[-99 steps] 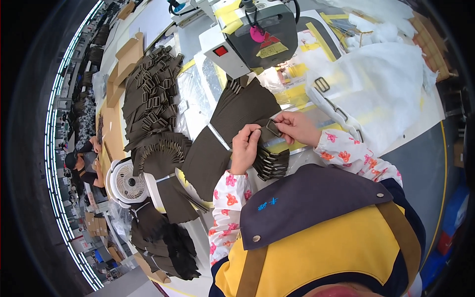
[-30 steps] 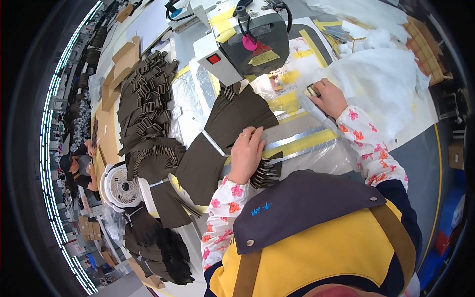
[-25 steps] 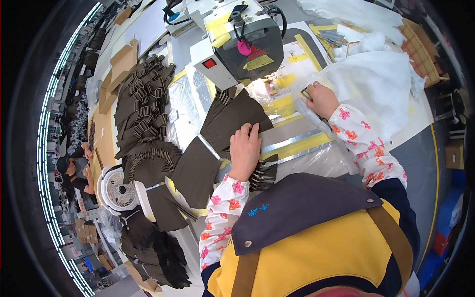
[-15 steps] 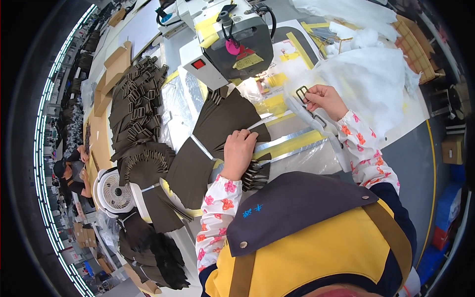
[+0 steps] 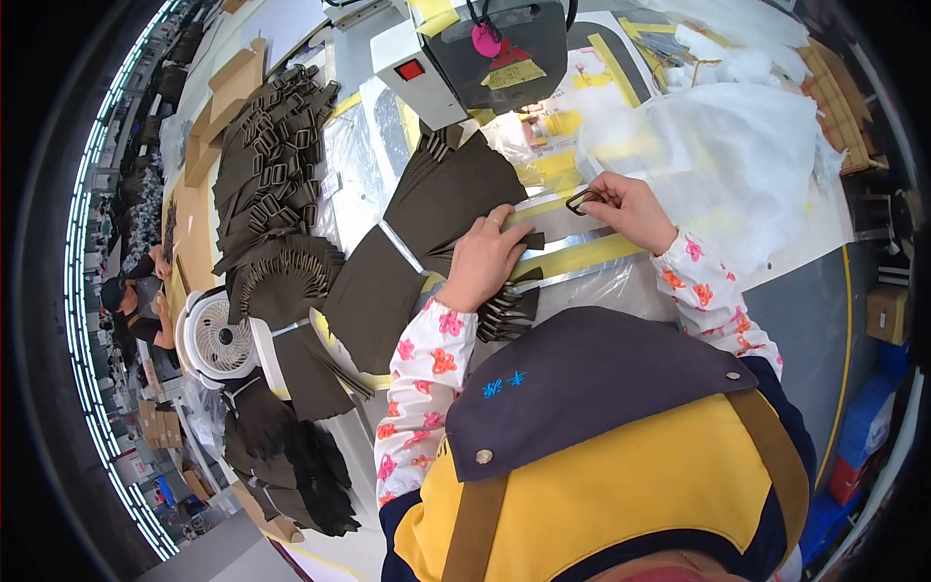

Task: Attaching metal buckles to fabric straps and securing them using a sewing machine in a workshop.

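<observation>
Head view, looking down from above the shoulders: I see my left hand (image 5: 482, 260) pressed flat, fingers spread and together with nothing pinched between them, on the end of a dark brown webbing strap (image 5: 524, 240) that lies across a shiny metal plate (image 5: 572, 221) on the tabletop (image 5: 776, 242). Under the heel of that hand a small fan of cut straps (image 5: 504, 308) sticks out toward my apron. My right hand (image 5: 628, 209) sits just to the right, its grip clamped on a dark metal loop buckle (image 5: 585, 200) held between thumb and forefinger, right above the plate and close to the strap's free end. The two hands are near each other but not touching.

Behind the hands stands a grey machine (image 5: 485, 44) with a red switch and a pink tag on its dark front panel. A broad fan of the same brown strap pieces (image 5: 456, 189) spreads from the machine's base toward my left hand. Farther left, a large heap of straps already fitted with buckles (image 5: 276, 155) covers the tabletop, with more dark bundles (image 5: 281, 456) lower down beside a small white fan (image 5: 218, 338). To the right lies a crumpled sheet of clear plastic (image 5: 718, 155). Yellow tape strips (image 5: 582, 257) run across the tabletop beneath the plate. Another person (image 5: 131, 301) works far off at the left edge.
</observation>
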